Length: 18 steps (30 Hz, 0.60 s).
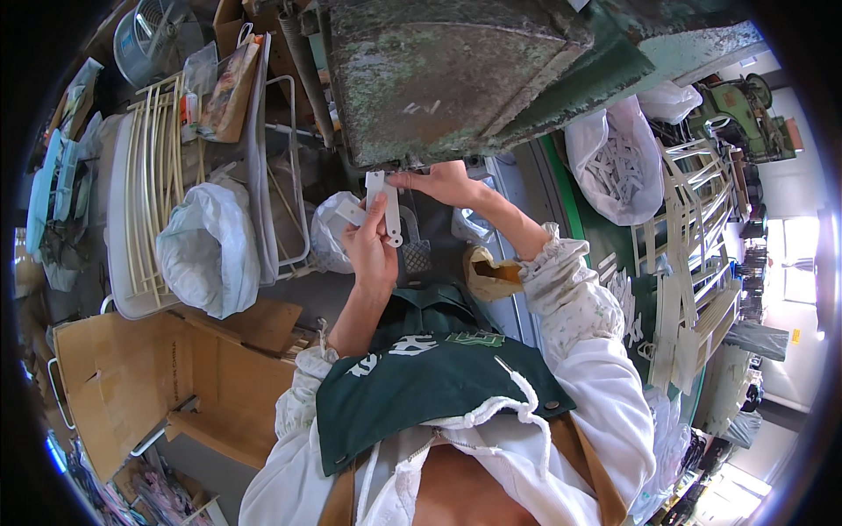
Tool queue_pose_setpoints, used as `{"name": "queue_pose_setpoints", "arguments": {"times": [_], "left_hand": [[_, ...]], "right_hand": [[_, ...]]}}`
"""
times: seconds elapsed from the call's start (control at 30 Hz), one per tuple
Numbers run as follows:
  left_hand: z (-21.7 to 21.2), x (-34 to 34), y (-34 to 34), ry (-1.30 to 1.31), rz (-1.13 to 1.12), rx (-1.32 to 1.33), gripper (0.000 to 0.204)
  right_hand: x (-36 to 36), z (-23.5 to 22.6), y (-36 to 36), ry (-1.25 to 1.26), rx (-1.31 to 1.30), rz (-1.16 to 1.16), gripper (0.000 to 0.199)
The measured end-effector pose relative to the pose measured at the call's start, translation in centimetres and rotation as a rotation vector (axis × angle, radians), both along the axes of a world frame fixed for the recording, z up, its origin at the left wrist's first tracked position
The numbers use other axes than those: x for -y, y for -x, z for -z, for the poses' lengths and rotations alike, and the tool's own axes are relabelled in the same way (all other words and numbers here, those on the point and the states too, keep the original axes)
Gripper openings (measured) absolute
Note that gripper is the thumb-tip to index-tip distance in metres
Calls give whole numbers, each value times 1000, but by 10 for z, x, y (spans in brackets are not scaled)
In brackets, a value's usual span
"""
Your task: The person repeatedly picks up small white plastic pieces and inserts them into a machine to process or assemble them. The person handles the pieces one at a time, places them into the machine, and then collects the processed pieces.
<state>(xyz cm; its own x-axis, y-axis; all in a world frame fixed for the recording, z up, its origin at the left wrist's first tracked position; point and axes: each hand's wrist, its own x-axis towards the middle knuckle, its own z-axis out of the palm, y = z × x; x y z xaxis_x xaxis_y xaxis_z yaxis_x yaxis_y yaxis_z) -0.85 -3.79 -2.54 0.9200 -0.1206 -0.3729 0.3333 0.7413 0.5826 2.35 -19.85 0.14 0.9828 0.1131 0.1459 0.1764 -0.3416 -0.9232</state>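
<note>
My left hand (pixel 372 254) is closed around white flat strips. One long strip (pixel 392 215) stands up from its fingers and has a rounded end with small holes. A shorter white piece (pixel 351 212) sticks out at the left side of the same hand. My right hand (pixel 445 186) reaches in from the right, its thumb and fingers closed on the strips' upper end. Part of its fingers is hidden under the edge of a worn green machine (pixel 456 79). Whether the strips are metal or plastic, I cannot tell.
White sacks stand at left (pixel 210 254) and right; the right sack (pixel 618 167) holds many white strips. An open cardboard box (pixel 224 386) lies lower left. Racks of pale bars (pixel 693 289) stand at right. Behind my hands is a textured metal pedal (pixel 416 254).
</note>
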Motion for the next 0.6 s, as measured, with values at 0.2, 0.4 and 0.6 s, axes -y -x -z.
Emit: {"name": "queue_pose_setpoints", "arguments": {"times": [0.2, 0.4, 0.6], "left_hand": [[-5, -6, -1, 43, 69, 14, 14], [-22, -7, -6, -148, 0, 39, 11], [-10, -10, -15, -232, 106, 21, 12]], "right_hand": [[-3, -8, 4, -197, -13, 23, 40], [-14, -17, 5, -218, -157, 158, 20], [-17, 12, 13, -380, -207, 402, 13]]}}
